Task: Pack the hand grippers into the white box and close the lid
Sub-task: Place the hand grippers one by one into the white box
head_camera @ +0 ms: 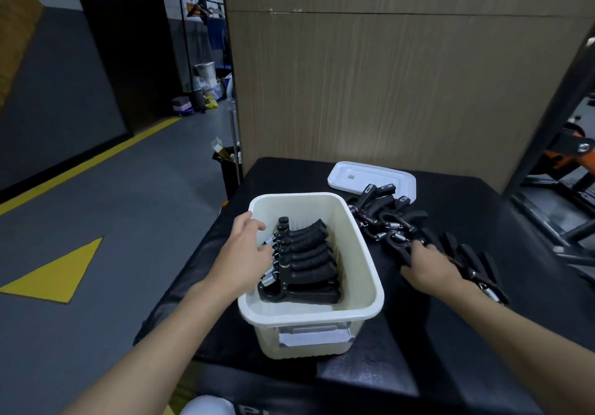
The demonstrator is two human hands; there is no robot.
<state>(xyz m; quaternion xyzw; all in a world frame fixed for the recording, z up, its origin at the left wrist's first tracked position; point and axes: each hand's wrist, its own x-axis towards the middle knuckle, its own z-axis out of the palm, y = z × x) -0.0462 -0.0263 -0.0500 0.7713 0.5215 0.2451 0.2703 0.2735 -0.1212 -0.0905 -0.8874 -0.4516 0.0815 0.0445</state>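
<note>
Several hand grippers stand nested in the white box as our left hand rests open against them and our right hand grips a loose gripper on the surface, which we judge should slot in parallel, springs leftward.

I had the box on the counter, with packed grippers in a row inside, along its left wall. Loose grippers lay just right of the box, and the lid lay behind them, touching.
</note>
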